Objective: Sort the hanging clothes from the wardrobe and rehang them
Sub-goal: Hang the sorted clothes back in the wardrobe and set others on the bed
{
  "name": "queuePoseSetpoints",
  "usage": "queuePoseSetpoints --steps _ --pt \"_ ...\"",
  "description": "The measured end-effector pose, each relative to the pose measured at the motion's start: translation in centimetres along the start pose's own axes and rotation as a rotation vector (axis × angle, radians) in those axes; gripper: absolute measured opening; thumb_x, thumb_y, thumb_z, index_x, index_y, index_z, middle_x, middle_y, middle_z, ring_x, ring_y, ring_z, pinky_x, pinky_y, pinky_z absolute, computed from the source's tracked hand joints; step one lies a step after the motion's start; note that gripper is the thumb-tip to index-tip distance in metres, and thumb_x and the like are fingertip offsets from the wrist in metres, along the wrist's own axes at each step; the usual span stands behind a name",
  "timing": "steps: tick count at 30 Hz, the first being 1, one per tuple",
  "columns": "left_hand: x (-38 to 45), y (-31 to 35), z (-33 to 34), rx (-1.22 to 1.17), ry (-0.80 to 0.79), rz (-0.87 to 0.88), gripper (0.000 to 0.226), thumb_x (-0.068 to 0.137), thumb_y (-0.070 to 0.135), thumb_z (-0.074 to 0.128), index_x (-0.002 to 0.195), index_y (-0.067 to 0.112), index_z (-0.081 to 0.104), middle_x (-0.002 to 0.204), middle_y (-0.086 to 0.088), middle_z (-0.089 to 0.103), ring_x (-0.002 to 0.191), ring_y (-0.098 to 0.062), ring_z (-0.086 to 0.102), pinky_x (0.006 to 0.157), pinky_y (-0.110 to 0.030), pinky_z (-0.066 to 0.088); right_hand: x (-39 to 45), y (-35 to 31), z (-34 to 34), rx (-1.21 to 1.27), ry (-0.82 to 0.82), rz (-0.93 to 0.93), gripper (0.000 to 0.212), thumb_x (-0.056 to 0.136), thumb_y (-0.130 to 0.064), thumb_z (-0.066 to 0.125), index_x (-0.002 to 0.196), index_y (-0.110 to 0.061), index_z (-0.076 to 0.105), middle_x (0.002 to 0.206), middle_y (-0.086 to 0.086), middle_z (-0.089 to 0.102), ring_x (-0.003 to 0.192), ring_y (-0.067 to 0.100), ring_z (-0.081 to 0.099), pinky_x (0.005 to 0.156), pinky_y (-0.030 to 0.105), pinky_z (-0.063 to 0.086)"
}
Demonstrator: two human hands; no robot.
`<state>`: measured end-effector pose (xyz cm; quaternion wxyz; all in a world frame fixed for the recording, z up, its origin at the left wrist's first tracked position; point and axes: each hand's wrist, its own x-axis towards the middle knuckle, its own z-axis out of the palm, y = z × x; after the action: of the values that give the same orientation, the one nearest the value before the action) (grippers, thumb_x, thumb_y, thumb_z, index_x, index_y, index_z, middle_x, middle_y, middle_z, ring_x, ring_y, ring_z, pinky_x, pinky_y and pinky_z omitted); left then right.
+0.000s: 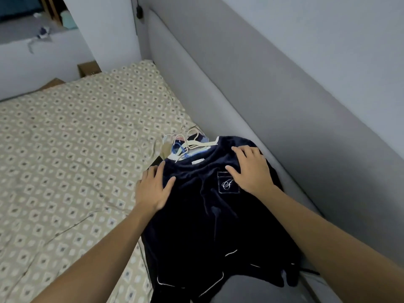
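A: Head view, surface first. What is under everything?

B: A bed [72,136] with a beige cover printed in small diamond shapes, creased in places. A grey padded headboard [251,88] runs along its right side, pale wall above it. Far left, a brown wooden piece of furniture [87,67] stands at the bed's edge.

A: The clothes?

B: A pile sits on the bed right against the headboard. On top lies a dark navy top [207,215], velvety, with thin white piping at the hems. Under its neck, a bunch of hangers [190,143], white and blue, sticks out toward the far end, with bits of lighter cloth below.

A: Hands?

B: Left hand [153,189] lies flat on the top's left shoulder, fingers straight and spread, gripping nothing. Right hand [251,169] presses flat on the right shoulder, fingers likewise extended, touching the pocket's upper edge.

A: Any writing?

B: The chest pocket [228,182], outlined in white, bears one embroidered cursive letter in white; it may be an "S" or "F", I cannot tell. A small white neck label is too small to read.
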<state>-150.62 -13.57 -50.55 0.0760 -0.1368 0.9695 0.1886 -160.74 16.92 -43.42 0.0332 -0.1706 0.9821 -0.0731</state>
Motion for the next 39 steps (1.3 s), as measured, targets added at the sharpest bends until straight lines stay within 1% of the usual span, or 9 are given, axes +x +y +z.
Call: queuePoseSetpoints --steps 6,11,16,19,24,30,33,36,39 --pt "8.0 -1.1 5.1 -0.103 -0.165 -0.272 0.077 0.103 0.061 0.044 0.165 0.023 0.019 0.160 -0.014 0.032 0.147 -0.036 0.032 0.113 -0.052 0.038 8.9 2.1 5.2 -0.007 -0.070 0.052 0.072 0.095 -0.055 0.061 0.153 -0.019 0.043 0.146 0.011 0.051 0.133 0.036 0.044 0.108 0.052 0.043" --pt "11.0 -2.3 7.6 -0.148 -0.266 -0.281 0.087 0.100 0.062 0.053 0.165 0.019 0.015 0.159 -0.015 0.035 0.147 -0.036 0.032 0.114 -0.053 0.037 13.2 4.4 7.4 -0.060 -0.248 0.059 0.086 0.093 -0.063 0.061 0.162 -0.025 0.026 0.157 0.010 0.043 0.148 0.033 0.029 0.116 0.051 0.034" --pt "11.2 -3.5 8.8 -0.132 -0.251 -0.260 0.065 0.094 0.059 0.064 0.135 0.012 0.046 0.139 -0.015 0.054 0.132 -0.037 0.047 0.102 -0.051 0.045 14.1 3.9 8.1 -0.147 -0.251 0.043 0.068 0.091 -0.068 0.060 0.141 -0.023 0.048 0.140 0.008 0.055 0.132 0.032 0.047 0.108 0.048 0.034" --pt "10.9 -3.8 8.7 -0.185 -0.265 -0.245 0.056 0.092 0.063 0.063 0.120 0.017 0.049 0.127 -0.012 0.062 0.123 -0.036 0.054 0.095 -0.049 0.049 14.2 3.4 8.0 -0.088 -0.249 0.039 0.064 0.089 -0.068 0.061 0.132 -0.022 0.051 0.133 0.006 0.061 0.123 0.031 0.057 0.103 0.046 0.038" --pt "10.3 -4.2 7.3 -0.277 -0.309 -0.243 0.060 0.084 0.074 0.062 0.115 0.026 0.047 0.117 -0.005 0.068 0.110 -0.033 0.063 0.091 -0.048 0.053 13.9 2.6 5.5 0.059 -0.333 0.037 0.054 0.091 -0.062 0.066 0.128 -0.024 0.052 0.126 0.002 0.069 0.117 0.032 0.062 0.097 0.043 0.044" --pt "8.1 -2.0 3.5 -0.460 -0.271 -0.179 0.053 0.079 0.074 0.064 0.110 0.033 0.053 0.103 0.009 0.072 0.100 -0.021 0.067 0.090 -0.046 0.055 10.2 3.5 0.1 0.245 -0.233 0.096 0.046 0.086 -0.069 0.065 0.113 -0.033 0.056 0.119 -0.007 0.066 0.119 0.021 0.058 0.100 0.044 0.044" --pt "6.1 0.4 0.7 -0.586 -0.232 -0.124 0.057 0.074 0.080 0.063 0.111 0.037 0.058 0.098 0.015 0.074 0.095 -0.010 0.069 0.091 -0.045 0.055 6.6 4.6 -3.1 0.270 -0.175 0.142 0.053 0.079 -0.084 0.054 0.105 -0.038 0.057 0.103 -0.009 0.062 0.110 0.020 0.058 0.096 0.044 0.046" --pt "3.6 3.5 -2.5 -0.632 -0.175 -0.053 0.059 0.077 0.084 0.056 0.095 0.027 0.058 0.083 0.008 0.069 0.082 -0.012 0.065 0.081 -0.042 0.051 2.1 6.0 -6.3 0.298 -0.049 0.211 0.056 0.079 -0.086 0.050 0.088 -0.031 0.056 0.085 -0.008 0.059 0.094 0.024 0.060 0.083 0.042 0.049" --pt "0.1 6.8 -5.5 -0.619 -0.075 0.060 0.054 0.090 0.074 0.058 0.086 0.020 0.055 0.077 -0.001 0.062 0.075 -0.018 0.058 0.074 -0.044 0.047 -3.5 7.3 -9.8 0.308 0.061 0.228 0.066 0.078 -0.090 0.048 0.078 -0.024 0.052 0.074 -0.005 0.060 0.078 0.023 0.060 0.068 0.040 0.048"
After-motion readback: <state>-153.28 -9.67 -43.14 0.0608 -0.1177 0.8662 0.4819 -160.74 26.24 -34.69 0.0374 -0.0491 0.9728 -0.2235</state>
